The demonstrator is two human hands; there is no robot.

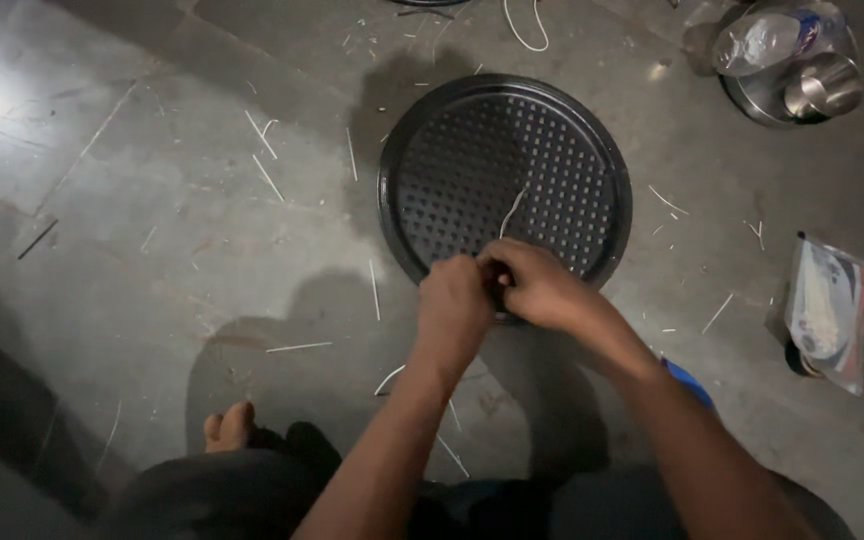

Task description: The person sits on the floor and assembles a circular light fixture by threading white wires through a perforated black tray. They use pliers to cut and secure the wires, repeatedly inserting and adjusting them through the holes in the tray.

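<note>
A round black perforated tray lies on the grey floor in front of me. My left hand and my right hand meet over the tray's near rim, fingers pinched together on a thin pale strand that sticks up and away from them across the tray. What lies between the fingertips below the strand is hidden.
Several thin pale strands lie scattered over the floor. A steel bowl with a steel cup and a clear plastic bottle stands at the back right. A clear plastic packet lies at right. My bare foot shows at bottom left.
</note>
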